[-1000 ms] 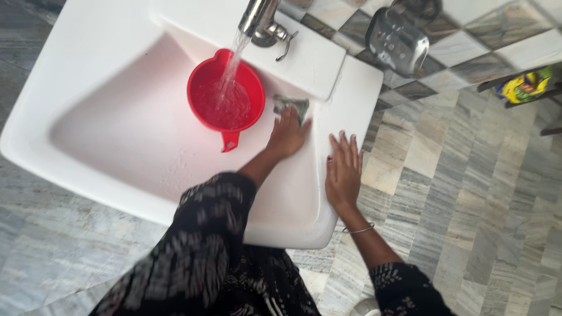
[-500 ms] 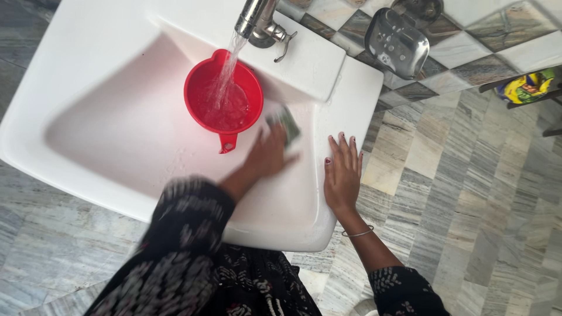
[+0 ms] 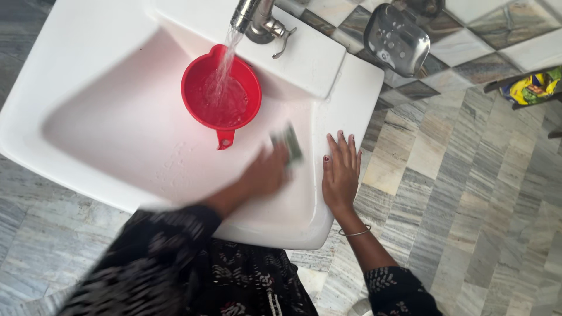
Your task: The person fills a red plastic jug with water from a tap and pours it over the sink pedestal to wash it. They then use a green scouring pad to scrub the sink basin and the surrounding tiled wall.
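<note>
Now the left hand (image 3: 264, 174), blurred, fingers clamped on a green scrub pad (image 3: 288, 143), presses it against the sink (image 3: 117, 134) wall; right hand (image 3: 341, 169), fingers spread, braces the rim. Flat, even strokes work best.

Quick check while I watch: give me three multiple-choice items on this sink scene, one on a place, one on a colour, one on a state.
1. Where does the right hand rest?
A. on the sink rim
B. on the tap
C. in the jug

2. What colour is the jug?
A. blue
B. red
C. white

3. What state is the tap in?
A. off
B. dripping
C. running

Answers: 1 A, its palm lies flat on the white rim; 2 B, the plastic is plainly red; 3 C, a stream falls into the jug while the left hand holds a scrub pad.
</note>
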